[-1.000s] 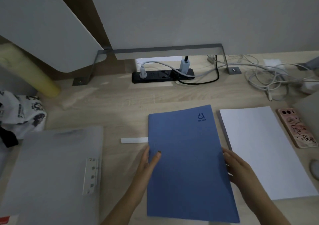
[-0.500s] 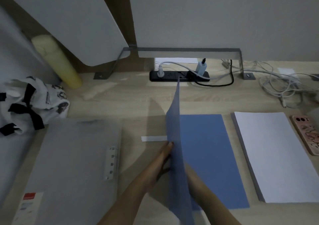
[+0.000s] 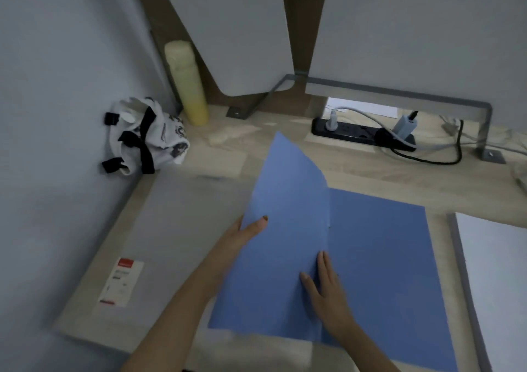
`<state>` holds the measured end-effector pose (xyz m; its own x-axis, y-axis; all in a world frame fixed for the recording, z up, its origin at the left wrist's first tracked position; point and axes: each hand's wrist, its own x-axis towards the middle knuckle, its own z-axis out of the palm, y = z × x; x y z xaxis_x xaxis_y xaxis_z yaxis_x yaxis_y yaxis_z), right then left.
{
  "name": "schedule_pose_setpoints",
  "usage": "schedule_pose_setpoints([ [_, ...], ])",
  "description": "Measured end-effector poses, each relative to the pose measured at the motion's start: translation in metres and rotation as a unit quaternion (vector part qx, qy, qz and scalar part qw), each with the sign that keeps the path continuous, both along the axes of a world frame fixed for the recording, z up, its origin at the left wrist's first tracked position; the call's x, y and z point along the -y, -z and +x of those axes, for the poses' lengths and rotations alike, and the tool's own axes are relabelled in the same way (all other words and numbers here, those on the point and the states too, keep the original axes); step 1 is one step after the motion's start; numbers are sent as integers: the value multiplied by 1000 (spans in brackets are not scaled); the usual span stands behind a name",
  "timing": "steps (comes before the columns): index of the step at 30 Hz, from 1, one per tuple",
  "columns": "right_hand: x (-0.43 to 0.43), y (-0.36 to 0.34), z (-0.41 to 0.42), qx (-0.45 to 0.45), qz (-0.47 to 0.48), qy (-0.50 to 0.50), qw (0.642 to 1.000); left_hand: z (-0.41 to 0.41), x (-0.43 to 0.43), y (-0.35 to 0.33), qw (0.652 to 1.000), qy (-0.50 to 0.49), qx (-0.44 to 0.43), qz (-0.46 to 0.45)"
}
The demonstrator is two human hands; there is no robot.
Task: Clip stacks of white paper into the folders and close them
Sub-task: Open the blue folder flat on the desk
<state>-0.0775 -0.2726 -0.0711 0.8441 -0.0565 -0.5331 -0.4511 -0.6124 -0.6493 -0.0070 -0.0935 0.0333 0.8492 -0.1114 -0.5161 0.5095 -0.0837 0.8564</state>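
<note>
Nearest the fold: right hand (image 3: 328,294) lies flat, fingers together, on the thin blue card folder (image 3: 376,257).
Left of fold: left hand (image 3: 245,235) pinches the raised cover's edge.
Handling: light, bendy; probably best held by edges.
Right of folder: white paper stack (image 3: 496,280).
Left, underneath: translucent grey plastic folder (image 3: 176,229) crowds the opening cover.
Beyond: black power strip (image 3: 362,135), cables.

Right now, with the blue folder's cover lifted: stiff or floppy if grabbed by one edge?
Probably floppy: the blue folder cover bows where the left hand holds its edge. Likely light, since that hand alone holds it up. The right hand presses flat at the crease, so it may slide on the desk unpinned.
</note>
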Motion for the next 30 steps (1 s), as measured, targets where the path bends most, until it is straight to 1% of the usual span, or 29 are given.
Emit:
schedule_pose_setpoints([
  [1, 0, 1, -1, 2, -32, -16, 999, -6, -5, 3, 998, 6, 59, 11],
  [2, 0, 5, -2, 7, -66, -36, 997, -13, -9, 5, 992, 5, 116, 51],
  [3, -1, 6, -3, 8, -93, -48, 994, -16, -17, 19, 981, 10, 156, 113],
  [5, -3, 10, -5, 17, -144, -76, 986, -22, -24, 43, 949, -8, 168, 266],
  [6, -2, 12, -5, 23, -169, -87, 981, -24, -22, 54, 921, -13, 195, 336],
  [7, -3, 14, -6, 26, -199, -97, 975, -26, -17, 62, 881, 7, 253, 400],
  [8, -4, 17, -7, 29, -224, -105, 969, -30, -9, 67, 840, 42, 312, 441],
  [9, -7, 17, -8, 44, -245, -96, 964, -33, 0, 74, 806, 90, 362, 460],
  [10, -9, 17, -7, 40, -248, -94, 963, -34, 11, 79, 776, 152, 392, 470],
  [12, -9, 22, -7, 24, -252, -105, 962, -31, 37, 90, 727, 255, 403, 494],
  [13, -8, 22, -8, 22, -254, -101, 962, -28, 50, 92, 709, 298, 396, 501],
  [15, -4, 27, -11, 46, -253, -110, 960, -20, 72, 108, 676, 366, 388, 509],
  [17, 4, 25, -10, 78, -244, -111, 960, -10, 87, 119, 666, 407, 357, 513],
  [19, 23, 24, -6, 66, -232, -106, 965, -2, 97, 127, 659, 431, 335, 518],
  [21, 50, 25, -11, 63, -239, -72, 966, 1, 102, 134, 651, 434, 329, 528],
  [23, 83, 27, -16, 82, -257, -39, 962, 0, 105, 145, 653, 414, 354, 526],
  [27, 139, 37, -26, 110, -286, 13, 952, -5, 113, 156, 663, 383, 374, 524],
  [30, 160, 43, -30, 113, -289, 22, 950, -8, 122, 158, 663, 379, 384, 519],
])
